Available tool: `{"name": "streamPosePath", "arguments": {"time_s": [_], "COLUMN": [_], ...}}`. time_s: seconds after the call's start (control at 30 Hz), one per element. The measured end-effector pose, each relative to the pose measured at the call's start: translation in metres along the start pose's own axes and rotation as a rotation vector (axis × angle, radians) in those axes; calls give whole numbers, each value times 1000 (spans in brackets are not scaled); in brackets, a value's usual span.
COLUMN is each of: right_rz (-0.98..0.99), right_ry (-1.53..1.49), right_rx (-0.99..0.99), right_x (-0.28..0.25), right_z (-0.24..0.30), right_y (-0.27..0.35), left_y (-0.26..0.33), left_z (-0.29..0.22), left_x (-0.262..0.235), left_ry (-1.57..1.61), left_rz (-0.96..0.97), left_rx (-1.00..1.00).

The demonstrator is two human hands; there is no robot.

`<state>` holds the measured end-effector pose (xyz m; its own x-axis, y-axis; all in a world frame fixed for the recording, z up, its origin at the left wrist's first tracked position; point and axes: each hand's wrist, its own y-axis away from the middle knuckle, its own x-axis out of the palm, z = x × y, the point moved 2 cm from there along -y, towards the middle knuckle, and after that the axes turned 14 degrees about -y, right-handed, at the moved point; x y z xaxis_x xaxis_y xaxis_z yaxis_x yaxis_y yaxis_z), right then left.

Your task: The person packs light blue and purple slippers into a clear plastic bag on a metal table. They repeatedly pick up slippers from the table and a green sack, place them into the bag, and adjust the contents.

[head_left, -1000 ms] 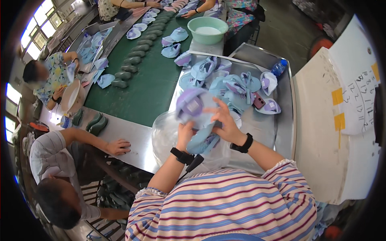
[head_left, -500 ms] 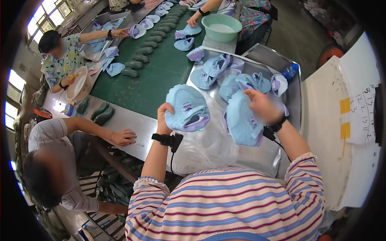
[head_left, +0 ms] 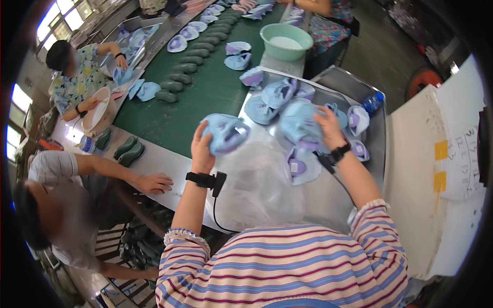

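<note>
My left hand [head_left: 202, 151] is closed on the edge of a light blue shoe upper [head_left: 224, 134] with purple trim, held tilted above the metal tray's left side. My right hand [head_left: 331, 128] grips a second light blue upper [head_left: 300, 123] by its right side, over the tray's middle. Just below that one, another shoe upper [head_left: 304, 169] lies with its white and purple inside showing. Beyond my hands, several more blue uppers [head_left: 277, 93] are heaped on the tray. A crumpled clear plastic bag [head_left: 257, 185] spreads beneath my hands.
A green conveyor belt [head_left: 149, 119] carries dark green shoe lasts [head_left: 179, 78] and more uppers. A mint basin [head_left: 285, 43] stands at the back, a blue bottle [head_left: 373, 102] on the tray's right. At left, a co-worker's hand [head_left: 154, 183] rests on the table edge; a white board [head_left: 411, 179] stands right.
The left upper has swung left and tilted. My right hand has carried its upper away from me, uncovering another upper on the tray. Two co-workers' hands have drawn back from the belt.
</note>
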<state>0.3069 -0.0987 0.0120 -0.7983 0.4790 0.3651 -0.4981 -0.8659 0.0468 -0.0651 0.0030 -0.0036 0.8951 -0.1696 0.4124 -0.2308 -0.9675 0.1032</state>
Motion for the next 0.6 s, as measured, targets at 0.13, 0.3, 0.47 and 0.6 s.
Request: {"name": "streamPosePath", "arguments": {"time_s": [0.13,0.3,0.47,0.6], "right_rz": [-363,-140,143,475], "right_ry": [1219,1127,1041,1228], "right_rx": [-513,-500,-505,-569], "right_x": [-107,-84,13,60], "right_z": [8,-1,15,8], "right_y": [-5,36,86,122], "left_y": [-26,-89,-132,-108], "left_z": [-23,-52,-182,-187], "left_x": [-66,-151,-189,-161], "left_ry": [-98,-18,-335,-891], "left_rz": [-124,-492,-482,-382], "left_rx": [-21,-22,398,131]}}
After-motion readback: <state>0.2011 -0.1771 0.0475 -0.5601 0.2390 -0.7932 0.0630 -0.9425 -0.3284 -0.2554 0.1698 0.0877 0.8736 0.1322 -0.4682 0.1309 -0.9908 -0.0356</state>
